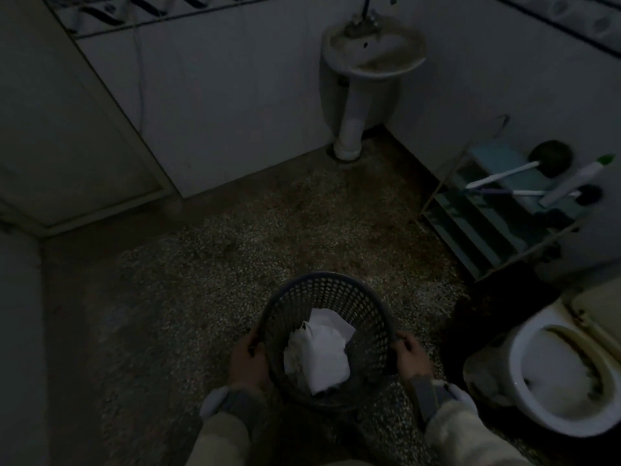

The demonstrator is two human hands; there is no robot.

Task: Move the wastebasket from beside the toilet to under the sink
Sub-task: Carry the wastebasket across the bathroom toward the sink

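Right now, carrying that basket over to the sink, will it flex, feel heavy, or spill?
The wastebasket is probably light: perforated plastic, holding only white crumpled paper. Its thin mesh wall may flex slightly under the left hand and right hand at the rim. With no lid, the paper could spill if tilted.

A: Item? B: Dark round perforated plastic wastebasket (327, 334), upright, containing crumpled white paper (317, 354).
A: Location? B: Mid-floor, left of white toilet (557, 375), well apart from white pedestal sink (373, 52).
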